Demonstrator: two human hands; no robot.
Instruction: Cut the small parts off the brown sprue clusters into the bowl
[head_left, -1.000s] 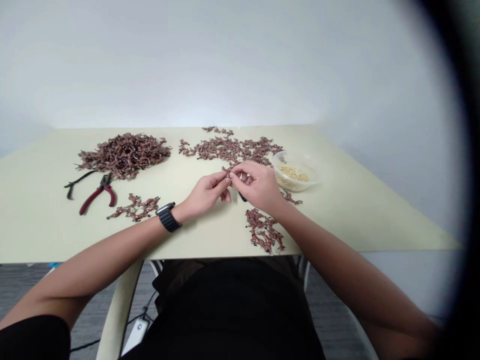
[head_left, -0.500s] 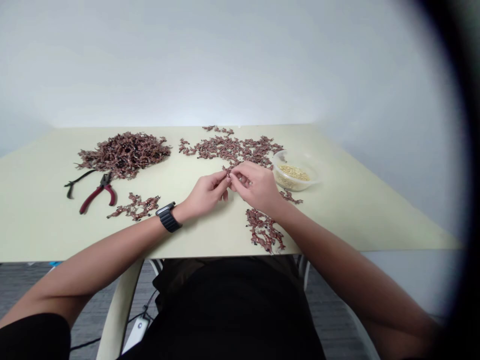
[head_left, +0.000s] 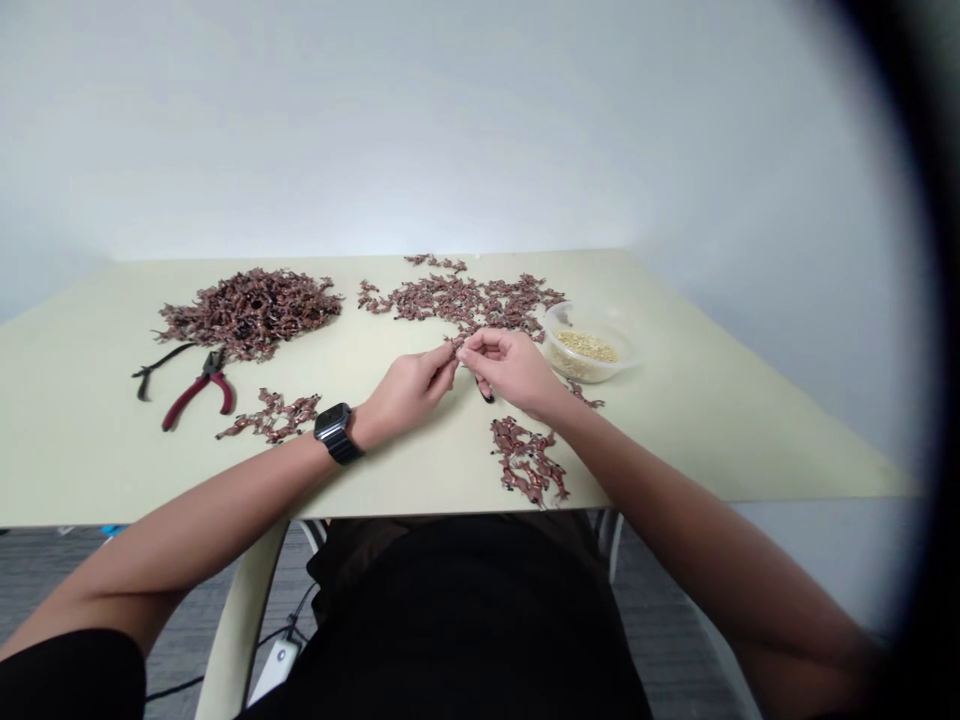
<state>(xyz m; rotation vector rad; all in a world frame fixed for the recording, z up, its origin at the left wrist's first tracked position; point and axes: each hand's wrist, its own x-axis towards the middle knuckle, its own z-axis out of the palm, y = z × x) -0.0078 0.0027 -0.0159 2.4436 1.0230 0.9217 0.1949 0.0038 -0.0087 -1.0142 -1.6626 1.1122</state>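
My left hand (head_left: 412,390), wearing a dark watch, pinches a small brown piece at its fingertips, mostly hidden by the fingers. My right hand (head_left: 517,368) meets it there with thumb and finger pinched; what they grip is too small to make out. A short dark tip (head_left: 487,397) shows below the right hand's curled fingers. Just beyond both hands lies a spread of small glossy brown pieces (head_left: 450,297) with dark ends. Right of my right hand stands a clear plastic bowl (head_left: 626,358) holding tiny gold-coloured bits (head_left: 587,347).
A big heap of brown pieces (head_left: 251,312) lies at the back left. Red-handled pliers (head_left: 202,385) and a black strip-like item (head_left: 159,368) sit in front of it. Smaller clusters lie by my left wrist (head_left: 274,415) and near the table's front edge (head_left: 527,460).
My right hand's fingers have shifted slightly, and the dark tip below them now shows. My left fingers have drawn closer together. The things on the table stay put.
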